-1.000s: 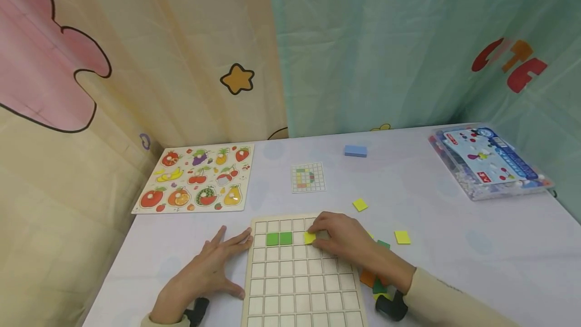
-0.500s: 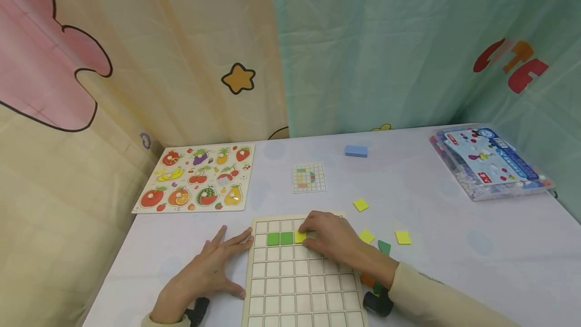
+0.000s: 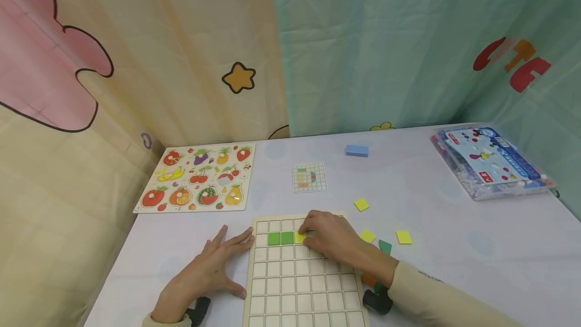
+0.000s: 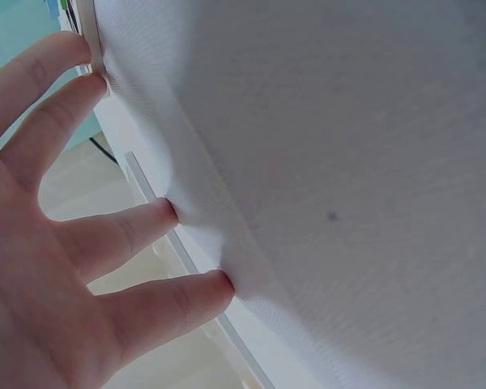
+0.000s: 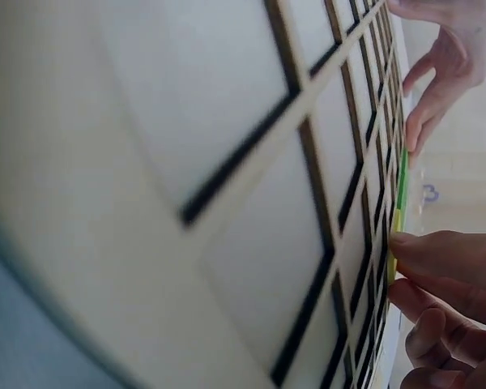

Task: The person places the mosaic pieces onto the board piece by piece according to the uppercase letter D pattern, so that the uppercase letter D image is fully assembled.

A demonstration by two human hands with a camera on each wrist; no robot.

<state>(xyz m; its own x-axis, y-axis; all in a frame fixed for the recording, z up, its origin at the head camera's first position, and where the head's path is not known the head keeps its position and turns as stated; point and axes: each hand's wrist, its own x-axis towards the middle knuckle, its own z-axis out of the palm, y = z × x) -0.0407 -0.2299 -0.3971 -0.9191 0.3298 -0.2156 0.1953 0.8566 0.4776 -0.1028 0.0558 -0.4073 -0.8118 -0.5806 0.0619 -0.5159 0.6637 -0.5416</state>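
Pinching a yellow tile (image 3: 300, 237) between thumb and fingertips, the right hand (image 3: 333, 238) works at the lower centre of my head view. I see that tile at the second row of the pale grid board (image 3: 301, 284), directly right of two green tiles (image 3: 287, 237) lying side by side; whether it sits fully flat in its cell I cannot tell. From the right wrist I get its thin yellow edge at the right of the frame, with thumb above and finger below.

The left hand (image 3: 206, 269), lower left of centre, has its fingers spread and grips nothing; fingertips touch the board's left edge. My left wrist view shows other fingertips resting on the white cloth.

Right of the board I count three loose yellow tiles (image 3: 403, 237), with a green piece (image 3: 385, 247) and an orange piece (image 3: 368, 279) by the right forearm. A small pattern card (image 3: 309, 177) lies mid-frame, a blue block (image 3: 357, 151) to its upper right, a fruit puzzle (image 3: 206, 208) at left, and a clear box (image 3: 492, 160) at far right.
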